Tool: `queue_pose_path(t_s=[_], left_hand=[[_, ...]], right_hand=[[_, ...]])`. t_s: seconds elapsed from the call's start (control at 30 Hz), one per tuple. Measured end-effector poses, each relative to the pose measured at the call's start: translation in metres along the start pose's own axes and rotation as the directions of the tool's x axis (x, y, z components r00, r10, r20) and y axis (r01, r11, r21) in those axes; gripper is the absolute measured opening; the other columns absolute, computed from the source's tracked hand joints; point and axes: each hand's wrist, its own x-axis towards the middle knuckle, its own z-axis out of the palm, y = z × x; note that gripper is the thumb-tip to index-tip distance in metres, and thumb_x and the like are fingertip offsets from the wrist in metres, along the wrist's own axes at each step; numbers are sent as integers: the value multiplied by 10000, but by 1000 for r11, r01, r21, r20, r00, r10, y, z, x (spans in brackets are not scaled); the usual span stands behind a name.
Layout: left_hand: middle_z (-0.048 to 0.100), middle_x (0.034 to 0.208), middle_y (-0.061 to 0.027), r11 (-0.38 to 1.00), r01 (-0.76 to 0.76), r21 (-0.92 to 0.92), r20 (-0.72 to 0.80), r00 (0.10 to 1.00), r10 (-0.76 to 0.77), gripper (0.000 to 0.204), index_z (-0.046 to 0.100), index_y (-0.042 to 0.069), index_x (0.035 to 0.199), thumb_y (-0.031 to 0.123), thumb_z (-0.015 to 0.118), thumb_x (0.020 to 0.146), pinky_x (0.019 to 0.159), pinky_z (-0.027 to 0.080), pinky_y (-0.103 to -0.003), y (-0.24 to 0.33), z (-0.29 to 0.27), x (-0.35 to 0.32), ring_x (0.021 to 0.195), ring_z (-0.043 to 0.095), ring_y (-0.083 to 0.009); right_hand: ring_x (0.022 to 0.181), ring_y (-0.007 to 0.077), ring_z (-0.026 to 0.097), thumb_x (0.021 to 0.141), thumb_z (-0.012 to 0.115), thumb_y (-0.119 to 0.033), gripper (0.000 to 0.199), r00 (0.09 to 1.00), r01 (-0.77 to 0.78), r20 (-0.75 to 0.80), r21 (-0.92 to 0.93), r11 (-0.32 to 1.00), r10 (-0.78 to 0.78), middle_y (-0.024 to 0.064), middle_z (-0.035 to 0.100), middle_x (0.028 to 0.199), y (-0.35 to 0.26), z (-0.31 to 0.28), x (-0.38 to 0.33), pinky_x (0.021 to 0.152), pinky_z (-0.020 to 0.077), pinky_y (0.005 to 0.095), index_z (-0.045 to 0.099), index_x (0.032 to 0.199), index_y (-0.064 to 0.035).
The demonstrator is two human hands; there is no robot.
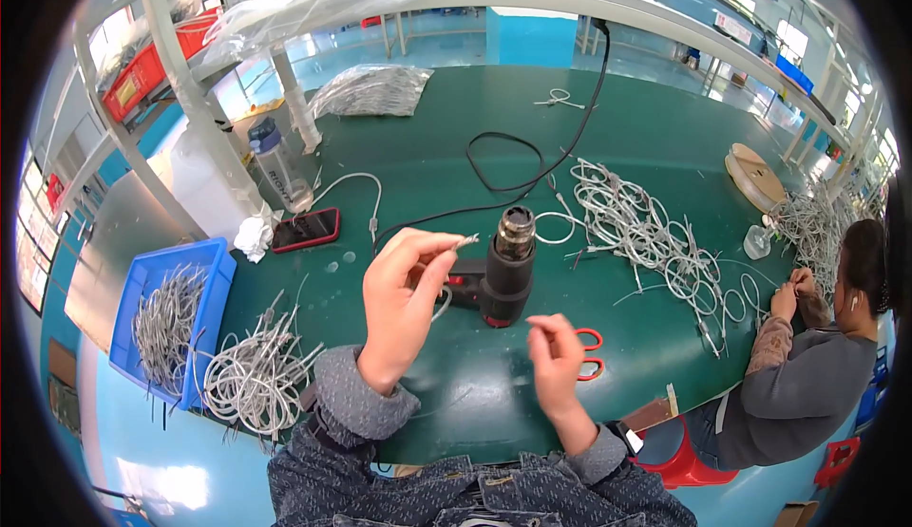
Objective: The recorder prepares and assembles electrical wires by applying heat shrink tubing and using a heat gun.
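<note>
My left hand (404,290) is closed in a pinch on the end of a grey cable (465,242), whose tip sticks out just left of the heat gun's nozzle. The black heat gun (508,280) stands upright on the green table, its metal nozzle pointing up and its handle toward my left hand. Part of the cable shows below that hand, beside the handle. My right hand (559,361) hovers right of the heat gun with its fingers curled together, and nothing shows in them. Red-handled scissors (591,368) lie right beside it, partly hidden.
Cable bundles lie at right (646,233) and near left (261,375). A blue bin (223,290) holds more cables. A phone (306,230), a bottle (280,171) and a spool (755,178) stand around. A black cord (532,183) crosses the table. A co-worker (807,366) sits at right.
</note>
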Motion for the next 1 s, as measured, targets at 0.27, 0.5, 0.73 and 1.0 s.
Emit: queue_pose_path(t_s=[0.27,0.5,0.73,1.0], left_hand=[[590,804,-91,944,-213,253,44,977,208,100,627,-6,913,-22,595,819,596,445,-274,-19,19,36,683,567,-182],[579,792,-102,895,-276,351,65,960,271,90,607,-9,877,-49,600,796,595,446,-290,-25,29,42,681,566,-213],[574,799,-100,910,-238,340,71,971,227,95,604,-10,875,-54,604,790,589,445,-292,-26,33,42,683,565,-215],[572,804,-99,908,-248,338,73,969,238,98,604,-13,877,-56,607,789,586,445,-286,-28,34,41,683,562,-206]], right_hand=[[628,74,512,816,556,56,195,991,-37,130,-32,999,41,32,528,722,-2,13,-3,555,406,204,594,1001,8],[647,82,538,814,568,51,229,977,-126,169,-23,992,128,41,571,763,-1,12,-1,590,437,210,598,1036,3],[578,77,490,809,587,34,238,982,-132,137,22,991,128,29,557,733,-1,14,-2,493,377,215,606,1040,-18],[575,70,487,812,583,32,240,979,-145,145,18,989,141,23,555,727,0,13,-2,492,377,213,604,1046,-19]])
